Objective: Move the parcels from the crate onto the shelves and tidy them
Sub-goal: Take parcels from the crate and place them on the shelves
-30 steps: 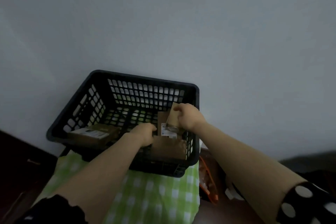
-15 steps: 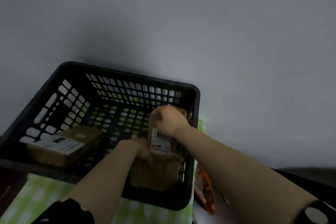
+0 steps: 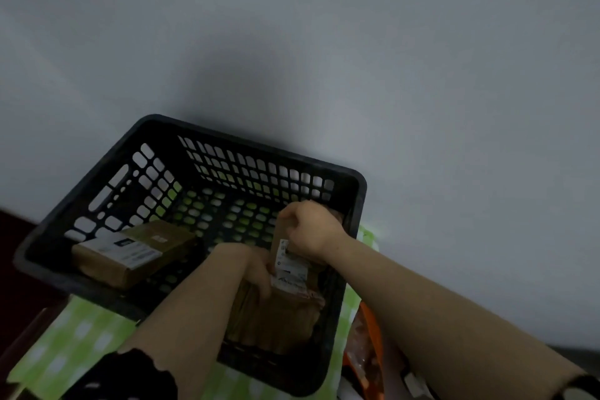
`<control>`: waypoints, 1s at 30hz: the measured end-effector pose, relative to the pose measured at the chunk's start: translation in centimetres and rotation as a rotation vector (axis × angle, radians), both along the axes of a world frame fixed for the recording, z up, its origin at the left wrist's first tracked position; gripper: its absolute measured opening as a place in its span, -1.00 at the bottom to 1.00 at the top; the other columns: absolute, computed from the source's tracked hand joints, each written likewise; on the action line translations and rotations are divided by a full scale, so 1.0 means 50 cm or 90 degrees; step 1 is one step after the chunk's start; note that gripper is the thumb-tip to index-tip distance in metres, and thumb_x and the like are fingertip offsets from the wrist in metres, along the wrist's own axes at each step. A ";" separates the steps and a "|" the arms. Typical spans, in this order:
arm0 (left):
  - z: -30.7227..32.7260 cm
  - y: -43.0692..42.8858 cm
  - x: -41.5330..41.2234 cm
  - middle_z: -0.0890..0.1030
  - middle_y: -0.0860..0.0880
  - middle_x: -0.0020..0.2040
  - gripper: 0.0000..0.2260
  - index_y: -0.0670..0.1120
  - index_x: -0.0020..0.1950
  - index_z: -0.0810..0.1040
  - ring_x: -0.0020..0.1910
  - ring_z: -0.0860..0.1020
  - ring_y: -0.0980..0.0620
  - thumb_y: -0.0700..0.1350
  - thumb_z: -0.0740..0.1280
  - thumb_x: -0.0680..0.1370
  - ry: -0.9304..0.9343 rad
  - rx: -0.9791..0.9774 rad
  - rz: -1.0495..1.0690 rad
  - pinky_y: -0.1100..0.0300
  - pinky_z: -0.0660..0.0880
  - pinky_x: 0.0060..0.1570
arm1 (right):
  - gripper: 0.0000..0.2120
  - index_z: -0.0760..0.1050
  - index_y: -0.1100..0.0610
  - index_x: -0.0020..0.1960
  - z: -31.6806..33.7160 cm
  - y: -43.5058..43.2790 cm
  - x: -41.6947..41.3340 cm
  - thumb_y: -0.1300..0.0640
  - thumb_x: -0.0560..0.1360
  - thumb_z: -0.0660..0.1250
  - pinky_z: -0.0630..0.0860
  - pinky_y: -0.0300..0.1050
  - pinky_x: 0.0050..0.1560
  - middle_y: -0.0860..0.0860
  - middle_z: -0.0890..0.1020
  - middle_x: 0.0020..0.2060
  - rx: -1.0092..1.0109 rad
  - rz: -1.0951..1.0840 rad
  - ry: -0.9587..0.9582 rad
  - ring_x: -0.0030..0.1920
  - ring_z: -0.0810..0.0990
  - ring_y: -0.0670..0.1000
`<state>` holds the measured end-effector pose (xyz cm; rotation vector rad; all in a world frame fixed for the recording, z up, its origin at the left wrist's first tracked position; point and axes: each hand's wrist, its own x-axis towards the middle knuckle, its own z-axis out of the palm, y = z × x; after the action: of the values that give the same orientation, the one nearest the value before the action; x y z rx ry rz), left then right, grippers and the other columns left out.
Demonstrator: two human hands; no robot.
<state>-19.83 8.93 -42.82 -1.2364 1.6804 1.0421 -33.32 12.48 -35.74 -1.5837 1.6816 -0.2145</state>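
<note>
A black slotted crate point(image 3: 357, 191) stands on a green checked cloth against a pale wall. My right hand point(image 3: 311, 227) grips the top edge of an upright brown parcel with a white label point(image 3: 290, 265) at the crate's right side. Just left of it, my left hand point(image 3: 253, 266) reaches down and curls round a second brown parcel point(image 3: 279, 318) that lies under the upright one. Another brown parcel with a white label point(image 3: 130, 250) lies flat in the crate's left corner, apart from both hands.
The green checked cloth point(image 3: 74, 344) covers the surface under the crate. An orange packet point(image 3: 363, 351) lies right of the crate, by my right forearm. Dark furniture point(image 3: 19, 269) shows at the left edge. The wall stands close behind the crate.
The view has dropped closer over the crate. My left hand has gone deeper beside the right-hand parcels. My right hand keeps its grip on the upright parcel, now lower against the crate's right wall.
</note>
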 end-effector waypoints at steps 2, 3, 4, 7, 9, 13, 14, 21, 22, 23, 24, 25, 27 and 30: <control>0.006 0.001 0.003 0.40 0.00 0.32 -0.33 -0.03 0.38 0.36 0.27 0.40 -0.02 -0.11 0.54 0.33 0.010 -0.030 -0.003 0.12 0.45 0.24 | -0.62 0.40 0.10 0.38 -0.001 0.008 -0.003 0.24 0.58 0.18 0.41 -0.09 0.29 0.08 0.43 0.35 -0.002 0.005 0.010 0.33 0.42 0.07; 0.017 -0.001 0.007 0.37 -0.01 0.34 -0.26 -0.03 0.42 0.29 0.29 0.38 -0.03 -0.09 0.55 0.31 0.013 -0.057 -0.001 0.12 0.43 0.25 | -0.62 0.39 0.10 0.39 -0.005 0.010 -0.008 0.24 0.58 0.17 0.41 -0.09 0.30 0.08 0.43 0.34 -0.003 -0.002 0.015 0.32 0.42 0.08; 0.031 0.000 0.016 0.33 -0.03 0.37 -0.18 -0.03 0.46 0.21 0.32 0.35 -0.04 -0.05 0.55 0.31 0.018 -0.090 0.014 0.11 0.40 0.28 | -0.61 0.38 0.11 0.40 -0.008 0.013 -0.012 0.24 0.57 0.17 0.41 -0.08 0.30 0.09 0.43 0.33 -0.004 -0.013 0.016 0.32 0.43 0.08; 0.102 0.014 0.067 0.20 -0.09 0.43 -0.09 -0.06 0.52 0.08 0.40 0.25 -0.08 0.10 0.51 0.33 0.037 -0.193 0.113 0.13 0.32 0.34 | -0.53 0.29 0.15 0.45 -0.002 0.022 -0.022 0.26 0.54 0.21 0.35 -0.05 0.37 0.14 0.42 0.34 -0.009 -0.093 -0.021 0.34 0.41 0.11; 0.159 0.037 0.109 0.25 -0.10 0.37 -0.16 -0.06 0.46 0.20 0.32 0.33 -0.07 0.15 0.49 0.30 0.070 -0.260 0.237 0.15 0.40 0.23 | -0.45 0.25 0.15 0.46 0.014 0.028 -0.017 0.22 0.51 0.28 0.37 0.01 0.36 0.18 0.44 0.32 -0.011 -0.187 -0.096 0.31 0.44 0.14; 0.258 0.113 0.192 0.57 -0.03 0.01 -0.49 0.01 0.08 0.45 -0.03 0.58 0.01 0.04 0.58 0.23 0.284 -0.363 0.602 0.17 0.58 -0.20 | 0.03 0.09 0.04 0.52 0.057 0.041 0.044 -0.21 0.21 0.51 0.40 0.13 0.33 0.12 0.31 0.42 0.050 -0.293 -0.348 0.35 0.39 0.15; 0.282 0.138 0.206 0.61 0.00 -0.06 -0.60 0.01 0.04 0.46 -0.07 0.60 0.04 -0.06 0.57 0.32 0.359 -0.352 0.691 0.17 0.60 -0.18 | 0.15 0.04 -0.02 0.53 0.073 0.051 0.071 -0.27 0.12 0.56 0.38 0.11 0.35 0.06 0.29 0.44 0.079 -0.268 -0.411 0.37 0.37 0.12; 0.409 0.323 0.325 0.66 -0.10 0.06 -0.16 -0.12 0.30 0.45 -0.04 0.66 -0.06 0.24 0.58 0.15 0.506 -0.328 1.009 0.09 0.60 -0.02 | 0.06 0.16 0.00 0.43 0.162 0.176 0.272 -0.02 0.09 0.68 0.50 -0.30 0.15 0.01 0.36 0.33 -0.006 0.069 -0.465 0.25 0.44 -0.17; 0.421 0.355 0.339 0.64 -0.10 0.06 -0.10 -0.13 0.31 0.43 -0.08 0.65 -0.06 0.30 0.57 0.12 0.493 -0.332 1.017 0.07 0.61 -0.06 | 0.22 0.08 -0.01 0.50 0.177 0.199 0.299 -0.14 0.02 0.68 0.42 -0.17 0.29 0.03 0.24 0.40 -0.030 0.083 -0.433 0.36 0.33 -0.09; 0.435 0.388 0.352 0.62 -0.10 0.08 -0.06 -0.14 0.33 0.39 -0.08 0.64 -0.06 0.33 0.55 0.12 0.481 -0.339 1.021 0.06 0.60 -0.10 | 0.32 -0.01 0.00 0.53 0.194 0.221 0.327 -0.19 -0.02 0.66 0.34 -0.11 0.35 0.03 0.15 0.42 -0.047 0.102 -0.416 0.40 0.22 -0.05; 0.447 0.418 0.361 0.58 -0.11 0.13 -0.06 -0.14 0.34 0.34 -0.04 0.61 -0.08 0.35 0.52 0.15 0.465 -0.346 1.022 0.03 0.60 -0.10 | 0.35 -0.04 0.02 0.54 0.208 0.240 0.350 -0.22 -0.05 0.62 0.31 -0.08 0.36 0.03 0.11 0.42 -0.061 0.116 -0.415 0.42 0.18 -0.01; 0.457 0.450 0.375 0.53 -0.11 0.18 -0.09 -0.12 0.34 0.30 0.04 0.58 -0.10 0.37 0.49 0.19 0.449 -0.358 1.027 0.00 0.60 -0.09 | 0.36 -0.03 0.02 0.54 0.221 0.261 0.374 -0.26 -0.09 0.58 0.33 -0.05 0.34 0.02 0.12 0.40 -0.078 0.127 -0.418 0.41 0.20 0.02; 0.480 0.524 0.413 0.47 -0.10 0.25 -0.10 -0.08 0.32 0.29 0.13 0.53 -0.11 0.43 0.41 0.18 0.424 -0.378 1.029 -0.06 0.59 -0.07 | 0.31 0.05 0.00 0.51 0.243 0.311 0.422 -0.33 -0.10 0.55 0.41 0.03 0.31 0.01 0.20 0.37 -0.116 0.148 -0.419 0.37 0.28 0.04; 0.516 0.640 0.497 0.51 -0.08 0.23 -0.01 -0.05 0.33 0.39 0.17 0.52 -0.09 0.51 0.36 0.06 0.435 -0.383 1.052 -0.03 0.56 -0.11 | 0.26 0.05 -0.05 0.52 0.268 0.371 0.493 -0.31 -0.05 0.55 0.42 0.11 0.31 -0.02 0.20 0.34 -0.075 0.207 -0.422 0.35 0.31 0.05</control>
<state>5.01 40.95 -17.01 -3.1238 1.1236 2.0862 -8.66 31.04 -22.35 -1.6091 0.9055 -0.6028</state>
